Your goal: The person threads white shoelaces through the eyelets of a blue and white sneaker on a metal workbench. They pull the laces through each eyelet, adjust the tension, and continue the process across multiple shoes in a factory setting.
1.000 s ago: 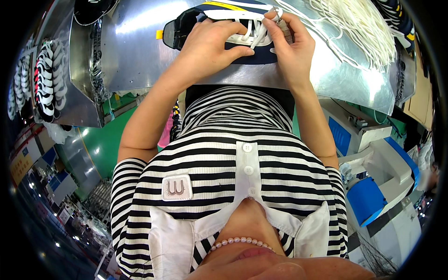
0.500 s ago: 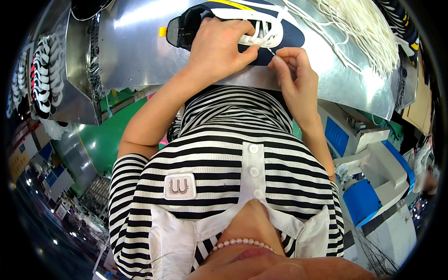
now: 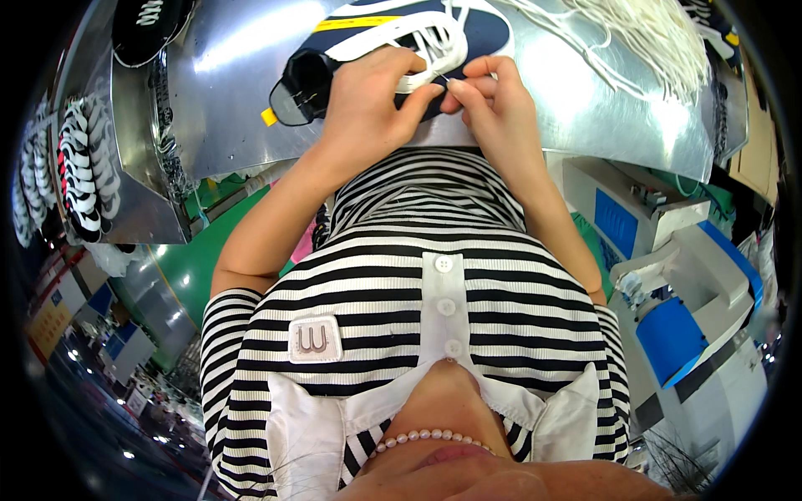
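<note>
A navy shoe with white trim and a yellow stripe lies on the metal table in front of me, its heel toward the left and its toe toward the right. My left hand is closed over the shoe's near side, thumb by the eyelets. White shoelace runs across the shoe's opening. Close to the left thumb, my right hand pinches the thin tip of the lace between thumb and forefinger. Both hands hide part of the shoe's near side.
A bundle of loose white laces lies on the metal table at the right. A black shoe sits at the far left. Several white-and-black shoe parts hang beyond the left edge. A grey-and-blue machine stands at my right.
The shoe has shifted left and turned, its heel nearer to me. My right hand has moved left with the lace tip, up to the left thumb. The view has shifted slightly.
</note>
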`<act>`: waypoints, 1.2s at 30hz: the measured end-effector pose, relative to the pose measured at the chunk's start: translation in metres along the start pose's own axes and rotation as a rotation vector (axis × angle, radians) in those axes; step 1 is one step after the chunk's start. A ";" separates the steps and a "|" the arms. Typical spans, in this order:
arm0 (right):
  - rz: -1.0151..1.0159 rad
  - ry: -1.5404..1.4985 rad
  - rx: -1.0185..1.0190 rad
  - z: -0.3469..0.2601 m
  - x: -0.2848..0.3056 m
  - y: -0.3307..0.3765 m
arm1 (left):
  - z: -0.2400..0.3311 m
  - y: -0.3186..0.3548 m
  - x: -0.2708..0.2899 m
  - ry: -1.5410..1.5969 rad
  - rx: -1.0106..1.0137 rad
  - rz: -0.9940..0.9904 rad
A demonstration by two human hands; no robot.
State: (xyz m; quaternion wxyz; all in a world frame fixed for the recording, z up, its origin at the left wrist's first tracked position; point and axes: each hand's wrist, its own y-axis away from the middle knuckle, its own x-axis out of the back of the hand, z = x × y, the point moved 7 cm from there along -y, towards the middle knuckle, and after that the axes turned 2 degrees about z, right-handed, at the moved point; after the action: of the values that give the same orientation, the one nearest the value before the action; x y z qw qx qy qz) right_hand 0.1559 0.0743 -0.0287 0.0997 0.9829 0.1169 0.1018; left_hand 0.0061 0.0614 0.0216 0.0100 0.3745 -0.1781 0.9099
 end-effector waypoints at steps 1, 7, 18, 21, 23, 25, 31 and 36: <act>-0.017 0.009 0.035 -0.001 -0.004 -0.002 | -0.001 0.003 0.002 0.001 0.007 0.013; 0.034 0.163 0.156 -0.008 -0.017 -0.002 | 0.006 0.011 -0.001 -0.028 -0.053 -0.033; -0.082 0.081 0.615 -0.091 0.054 0.000 | 0.024 0.009 0.015 -0.301 -0.311 0.032; -0.236 0.640 0.795 -0.092 -0.014 0.000 | 0.024 0.016 0.021 -0.337 -0.299 0.086; -0.262 0.898 0.634 -0.077 -0.025 -0.012 | 0.019 0.018 0.024 -0.339 -0.294 0.105; -0.281 0.957 0.607 -0.070 -0.032 -0.017 | 0.020 0.019 0.023 -0.338 -0.326 0.115; -0.395 0.420 0.291 -0.052 -0.027 -0.053 | 0.016 0.017 0.021 -0.250 -0.314 0.103; -0.107 -0.036 0.395 -0.100 0.022 -0.081 | 0.016 0.015 0.018 -0.187 -0.269 0.024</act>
State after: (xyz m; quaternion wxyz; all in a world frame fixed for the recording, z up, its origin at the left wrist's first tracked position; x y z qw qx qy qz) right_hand 0.1377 0.1740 0.0535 -0.0877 0.9774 0.1848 0.0538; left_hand 0.0018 0.0400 0.0392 0.0327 0.4507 -0.3031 0.8390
